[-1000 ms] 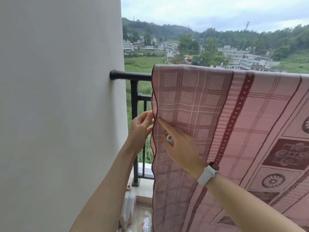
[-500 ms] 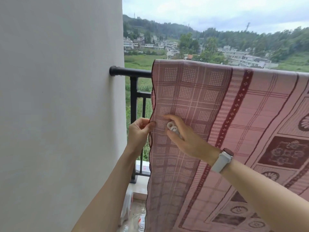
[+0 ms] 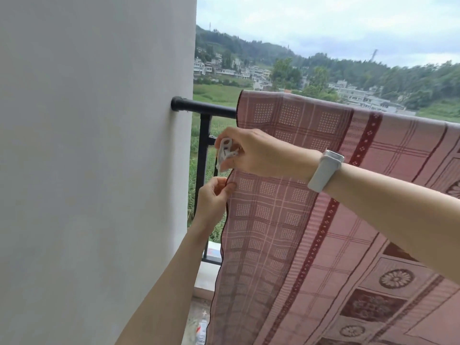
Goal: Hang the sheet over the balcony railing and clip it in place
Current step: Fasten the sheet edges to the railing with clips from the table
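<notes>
- The sheet [image 3: 286,220] was thin woven cloth, matt.
- The railing [image 3: 204,109] was smooth black metal, slightly glossy.
- The clip [image 3: 225,151] looked like white plastic.

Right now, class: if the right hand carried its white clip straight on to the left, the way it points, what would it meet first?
Probably the black railing post, just past the white clip in the right hand; the white wall lies beyond. Depth is unclear.
</notes>
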